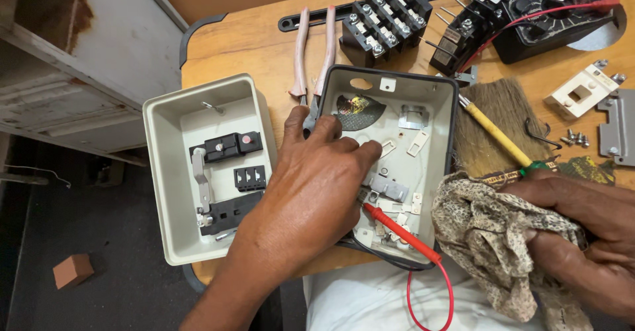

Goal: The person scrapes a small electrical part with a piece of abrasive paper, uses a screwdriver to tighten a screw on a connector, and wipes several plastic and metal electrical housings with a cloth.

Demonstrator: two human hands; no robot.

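Your left hand point(317, 179) rests spread, grasping nothing, fingertips steadying the open switch box point(433, 172) on the desk point(258, 46), while your right hand point(582, 232) clenches the patterned cloth point(493, 232) just beside it.

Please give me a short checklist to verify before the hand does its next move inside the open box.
1. Left hand rests inside the open box: ok.
2. Right hand grips the patterned cloth: ok.
3. Red probe lies in the box, away from the fingers: ok.
4. Pliers within reach beside the box: ok.
5. Loose screws stay on the table: ok.
6. Meter setting: cannot tell.
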